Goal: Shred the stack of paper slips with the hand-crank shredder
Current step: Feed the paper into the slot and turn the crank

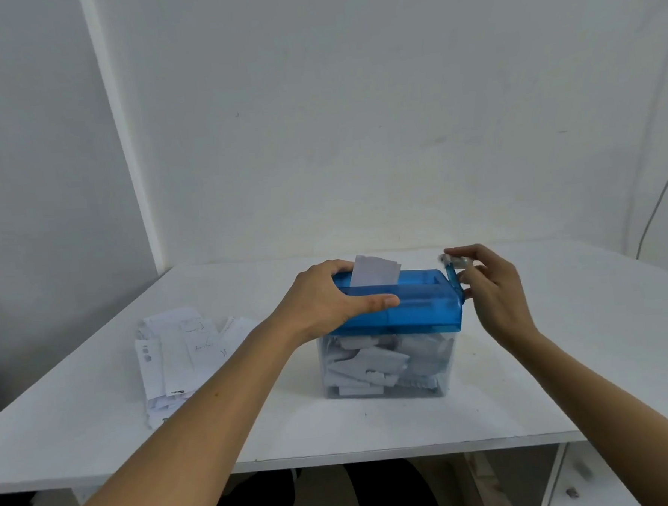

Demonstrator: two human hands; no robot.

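From the head camera, the hand-crank shredder point(414, 306) stands upright near the middle of the white desk point(565, 356), a blue translucent lid on a clear bin point(442, 379). The bin is packed with white paper shreds point(370, 364). A single white slip point(375, 275) stands partway down in the slot on top of the shredder, tilted slightly. The left hand point(327, 304) clasps the shredder's left end, fingers curled over the far edge of the lid and thumb laid along its near face. At the shredder's right end the blue crank point(452, 279) points upward; the right hand point(491, 286) pinches its pale knob between thumb and fingertips, the other fingers loosely bent. The stack of paper slips point(178, 352) lies flat on the desk well to the left of the shredder, fanned untidily, some with faint writing. Behind the shredder rises a plain pale wall point(355, 114), and far to its right a thin cable point(661, 193) hangs down.
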